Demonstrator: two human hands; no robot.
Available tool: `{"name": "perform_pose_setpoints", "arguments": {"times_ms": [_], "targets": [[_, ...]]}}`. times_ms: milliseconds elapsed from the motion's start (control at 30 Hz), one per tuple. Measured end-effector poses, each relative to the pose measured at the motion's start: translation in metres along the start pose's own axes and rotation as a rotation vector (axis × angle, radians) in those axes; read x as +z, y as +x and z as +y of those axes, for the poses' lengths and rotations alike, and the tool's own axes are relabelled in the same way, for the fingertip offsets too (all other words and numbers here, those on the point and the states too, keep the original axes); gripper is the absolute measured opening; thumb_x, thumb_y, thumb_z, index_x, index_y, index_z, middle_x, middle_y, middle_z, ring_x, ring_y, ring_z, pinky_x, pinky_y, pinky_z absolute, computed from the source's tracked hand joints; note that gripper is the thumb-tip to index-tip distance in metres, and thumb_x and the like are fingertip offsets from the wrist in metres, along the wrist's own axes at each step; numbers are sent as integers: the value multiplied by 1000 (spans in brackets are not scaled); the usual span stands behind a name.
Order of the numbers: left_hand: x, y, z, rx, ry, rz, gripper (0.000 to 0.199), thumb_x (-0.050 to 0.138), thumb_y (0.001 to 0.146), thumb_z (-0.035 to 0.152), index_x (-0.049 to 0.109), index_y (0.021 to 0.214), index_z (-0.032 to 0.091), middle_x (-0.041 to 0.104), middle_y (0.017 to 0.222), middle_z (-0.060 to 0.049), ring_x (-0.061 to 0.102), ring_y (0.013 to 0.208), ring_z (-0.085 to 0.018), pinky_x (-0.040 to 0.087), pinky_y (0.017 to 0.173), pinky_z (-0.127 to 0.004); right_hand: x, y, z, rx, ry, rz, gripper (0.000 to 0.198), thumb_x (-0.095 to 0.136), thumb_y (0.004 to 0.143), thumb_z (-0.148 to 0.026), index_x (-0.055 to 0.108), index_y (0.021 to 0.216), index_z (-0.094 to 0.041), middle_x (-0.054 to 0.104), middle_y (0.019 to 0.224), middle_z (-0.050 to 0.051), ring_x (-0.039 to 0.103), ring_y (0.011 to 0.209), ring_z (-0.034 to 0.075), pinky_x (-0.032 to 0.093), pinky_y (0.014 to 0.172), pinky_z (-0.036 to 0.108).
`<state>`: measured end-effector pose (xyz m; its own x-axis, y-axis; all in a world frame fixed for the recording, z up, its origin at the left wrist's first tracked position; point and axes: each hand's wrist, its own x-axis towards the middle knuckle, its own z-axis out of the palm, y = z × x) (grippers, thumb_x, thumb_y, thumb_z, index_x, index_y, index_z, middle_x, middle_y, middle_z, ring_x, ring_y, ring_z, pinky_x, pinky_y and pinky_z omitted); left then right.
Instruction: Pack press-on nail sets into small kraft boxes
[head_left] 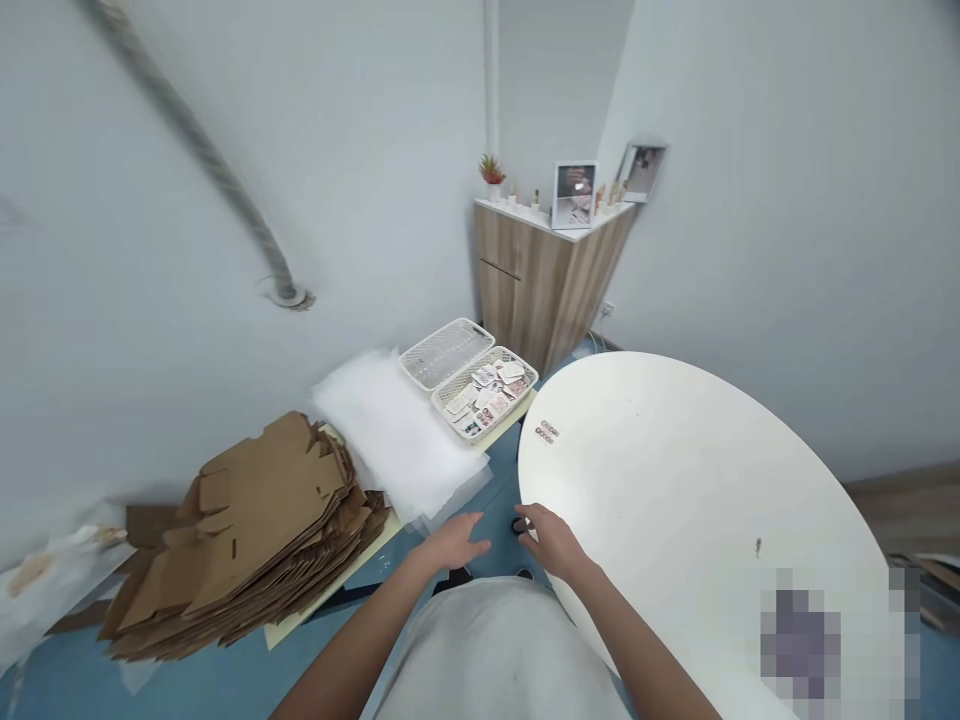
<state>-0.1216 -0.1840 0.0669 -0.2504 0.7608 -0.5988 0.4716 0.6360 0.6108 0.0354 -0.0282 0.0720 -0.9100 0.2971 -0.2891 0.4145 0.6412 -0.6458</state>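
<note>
Head view, left hand [450, 543]: hovering with thumb and fingers spread apart, holding nothing visible.
Right hand [556, 543]: hanging over the round table's [637, 480] near edge, fingers loosely bent; a small dark thing [518, 525] is showing just beside the fingertips, whether gripped I cannot tell.
White sheets [401, 430]: lying piled just beyond the left fingers.
Small printed pieces [547, 432]: lying on that table, beyond the right fingers.
Basket [505, 411]: sitting open past the sheets from the left fingers, holding cards [484, 397].
Brown cardboard [262, 500]: resting stacked left of the left fingers.
</note>
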Motion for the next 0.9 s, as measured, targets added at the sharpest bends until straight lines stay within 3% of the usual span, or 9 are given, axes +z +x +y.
{"name": "perform_pose_setpoints", "arguments": {"times_ms": [300, 467, 700, 900], "targets": [[-38, -37, -51, 5, -44, 185, 69, 45, 70, 56, 38, 127, 17, 40, 133, -8, 35, 122, -23, 27, 100, -31, 22, 60, -71, -181, -281, -228, 52, 53, 72, -24, 41, 123, -20, 54, 113, 10, 54, 98, 24, 42, 79, 32], [-54, -42, -70, 22, -51, 208, 69, 46, 70, 55, 38, 127, 17, 39, 133, -9, 36, 122, -23, 28, 100, -33, 24, 85, -98, -225, -344, -165, 51, 52, 73, -24, 42, 122, -23, 55, 110, 10, 56, 95, 24, 42, 76, 30], [-101, -32, -66, 77, -66, 287, 66, 45, 72, 53, 38, 127, 17, 40, 132, -9, 39, 120, -24, 31, 97, -32, 2, 122, -107, -179, -348, -161, 50, 52, 74, -26, 42, 123, -22, 55, 111, 10, 54, 98, 24, 41, 78, 32], [-150, -17, -64, 86, -95, 335, 62, 42, 75, 53, 37, 127, 20, 42, 131, -7, 41, 117, -24, 32, 95, -33, -27, 179, -113, -179, -378, -155, 48, 48, 78, -28, 40, 125, -21, 52, 116, 11, 50, 104, 25, 40, 81, 34]]}}
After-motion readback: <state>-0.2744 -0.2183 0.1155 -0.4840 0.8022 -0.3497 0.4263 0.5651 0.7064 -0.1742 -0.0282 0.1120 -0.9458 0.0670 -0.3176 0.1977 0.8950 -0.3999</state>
